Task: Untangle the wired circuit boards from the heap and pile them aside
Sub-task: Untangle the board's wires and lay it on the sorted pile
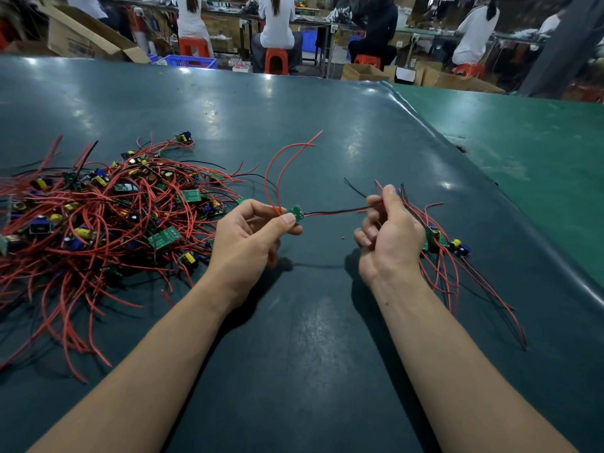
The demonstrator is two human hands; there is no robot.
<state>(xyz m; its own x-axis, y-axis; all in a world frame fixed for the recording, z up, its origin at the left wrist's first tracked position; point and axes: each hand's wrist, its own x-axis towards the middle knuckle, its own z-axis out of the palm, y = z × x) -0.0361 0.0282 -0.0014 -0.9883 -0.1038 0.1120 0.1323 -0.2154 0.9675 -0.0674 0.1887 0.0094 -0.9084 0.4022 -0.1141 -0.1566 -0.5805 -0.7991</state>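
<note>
A tangled heap [108, 217] of small green circuit boards with red and black wires covers the left of the dark green table. My left hand [251, 237] pinches one small green board [296, 213] above the table, its red wires arcing upward. A red and black wire pair [336, 211] runs from that board rightwards to my right hand [389, 233], which pinches its end between thumb and fingers. Behind and right of my right hand lies a small pile [447, 243] of separated boards with their wires trailing toward me.
The dark green table mat [310, 338] ends at a raised edge [490, 181] on the right, with a lighter green surface [539, 142] beyond. People sit on orange stools [276, 60] at benches past the far edge, among cardboard boxes [81, 34].
</note>
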